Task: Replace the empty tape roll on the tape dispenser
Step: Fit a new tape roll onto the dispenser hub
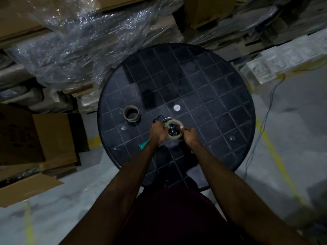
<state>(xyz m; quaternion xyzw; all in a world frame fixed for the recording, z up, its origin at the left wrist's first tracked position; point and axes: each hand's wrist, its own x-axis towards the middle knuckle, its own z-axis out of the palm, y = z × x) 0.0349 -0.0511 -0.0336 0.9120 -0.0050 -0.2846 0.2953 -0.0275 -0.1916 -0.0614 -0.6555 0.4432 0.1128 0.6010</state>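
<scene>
A tape dispenser [160, 119] with a black head and a teal handle lies on the round black table [203, 82]. A clear tape roll [174, 138] sits around its black hub. My left hand [158, 132] grips the dispenser from the left. My right hand [190, 136] pinches the roll's right side. The empty brown cardboard core [131, 113] stands apart on the table, to the upper left of the hands.
A small white disc [176, 108] marks the table's centre. Plastic-wrapped stacked boxes [85, 36] fill the far side. Open cardboard boxes [35, 138] stand on the floor at left. A thin cable [261, 124] and yellow floor lines run at right.
</scene>
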